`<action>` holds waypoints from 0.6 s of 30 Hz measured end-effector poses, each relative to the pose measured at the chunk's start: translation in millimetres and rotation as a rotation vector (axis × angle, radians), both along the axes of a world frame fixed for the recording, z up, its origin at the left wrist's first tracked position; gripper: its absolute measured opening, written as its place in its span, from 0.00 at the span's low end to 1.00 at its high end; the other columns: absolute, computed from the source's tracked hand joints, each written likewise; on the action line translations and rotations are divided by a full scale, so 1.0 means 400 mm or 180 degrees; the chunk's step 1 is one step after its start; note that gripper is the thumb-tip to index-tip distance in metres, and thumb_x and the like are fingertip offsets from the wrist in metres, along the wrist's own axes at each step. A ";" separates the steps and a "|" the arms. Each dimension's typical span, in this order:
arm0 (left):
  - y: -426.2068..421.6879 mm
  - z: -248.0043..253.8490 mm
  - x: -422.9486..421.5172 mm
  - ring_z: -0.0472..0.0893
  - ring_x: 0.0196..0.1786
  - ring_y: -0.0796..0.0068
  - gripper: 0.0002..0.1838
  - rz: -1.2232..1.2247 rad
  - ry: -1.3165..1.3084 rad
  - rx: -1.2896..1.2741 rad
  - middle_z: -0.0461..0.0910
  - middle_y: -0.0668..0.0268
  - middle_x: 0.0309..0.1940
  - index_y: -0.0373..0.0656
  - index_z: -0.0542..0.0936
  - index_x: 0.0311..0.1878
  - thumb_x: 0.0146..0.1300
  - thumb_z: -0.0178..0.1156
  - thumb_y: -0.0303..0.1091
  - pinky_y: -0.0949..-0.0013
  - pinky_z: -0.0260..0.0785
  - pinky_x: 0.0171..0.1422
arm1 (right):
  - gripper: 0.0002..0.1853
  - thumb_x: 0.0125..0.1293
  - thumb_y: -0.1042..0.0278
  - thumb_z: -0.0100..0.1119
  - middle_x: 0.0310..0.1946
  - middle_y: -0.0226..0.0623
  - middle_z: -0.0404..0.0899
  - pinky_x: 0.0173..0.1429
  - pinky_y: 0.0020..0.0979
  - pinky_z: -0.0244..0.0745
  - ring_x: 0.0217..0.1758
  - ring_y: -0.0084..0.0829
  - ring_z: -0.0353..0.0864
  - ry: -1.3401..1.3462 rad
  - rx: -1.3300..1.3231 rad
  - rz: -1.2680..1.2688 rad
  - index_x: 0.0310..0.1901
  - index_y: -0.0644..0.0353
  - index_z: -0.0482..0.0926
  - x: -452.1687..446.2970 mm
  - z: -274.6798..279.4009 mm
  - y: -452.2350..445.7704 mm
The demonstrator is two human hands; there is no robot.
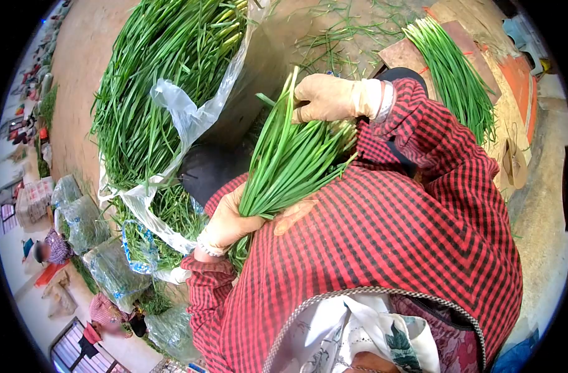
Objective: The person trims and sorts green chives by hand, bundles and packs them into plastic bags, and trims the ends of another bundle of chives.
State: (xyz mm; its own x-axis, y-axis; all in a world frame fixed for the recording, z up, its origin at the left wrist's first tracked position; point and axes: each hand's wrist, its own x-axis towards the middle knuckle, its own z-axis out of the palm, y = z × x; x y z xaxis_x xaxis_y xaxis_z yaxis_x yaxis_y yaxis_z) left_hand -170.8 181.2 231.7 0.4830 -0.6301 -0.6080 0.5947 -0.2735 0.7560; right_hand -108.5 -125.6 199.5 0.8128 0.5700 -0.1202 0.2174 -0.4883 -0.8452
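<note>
left hand: low, closed | right hand: higher, curled, elbow bent

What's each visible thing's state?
Left hand: closed on held bunch
Right hand: closed on pale stems
Held bunch: fanned out
Other bunch: lying, red-tied
Bag: open
Pile: heaped in bag
Scraps: scattered
Packs: plastic-wrapped

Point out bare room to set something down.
Bare floor shows left of the big green heap and right of the wooden board. Crowded: around the held bundle, and ahead, where loose leaves lie strewn.
</note>
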 end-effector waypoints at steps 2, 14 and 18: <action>0.007 -0.013 0.001 0.76 0.54 0.80 0.35 -0.0064 -0.0033 -0.0008 0.78 0.70 0.52 0.39 0.69 0.64 0.48 0.60 0.13 0.71 0.66 0.61 | 0.17 0.61 0.54 0.58 0.34 0.49 0.81 0.46 0.42 0.73 0.40 0.49 0.80 -0.0088 -0.0362 -0.0046 0.44 0.60 0.81 -0.008 0.012 0.001; 0.003 0.006 0.033 0.77 0.52 0.78 0.31 0.0309 -0.0128 0.0030 0.80 0.68 0.49 0.38 0.72 0.59 0.47 0.57 0.12 0.73 0.67 0.60 | 0.17 0.65 0.55 0.51 0.29 0.50 0.79 0.43 0.45 0.74 0.35 0.49 0.80 -0.0909 -0.0710 -0.1618 0.36 0.64 0.76 0.054 -0.079 -0.278; 0.034 -0.012 0.042 0.77 0.33 0.80 0.21 0.0878 -0.0101 -0.0072 0.81 0.67 0.37 0.37 0.75 0.48 0.47 0.64 0.21 0.78 0.69 0.37 | 0.25 0.63 0.48 0.58 0.36 0.49 0.78 0.49 0.29 0.74 0.39 0.36 0.78 -0.0381 -0.2425 -0.1608 0.49 0.64 0.76 0.014 -0.068 -0.360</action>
State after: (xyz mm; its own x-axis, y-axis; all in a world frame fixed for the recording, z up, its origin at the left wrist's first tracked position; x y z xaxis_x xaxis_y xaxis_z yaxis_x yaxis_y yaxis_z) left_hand -154.0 194.8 227.0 0.6568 -0.4854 -0.5771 0.6204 -0.0873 0.7794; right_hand -102.8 -269.4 172.1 0.9748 -0.0547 -0.2163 -0.1078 -0.9642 -0.2421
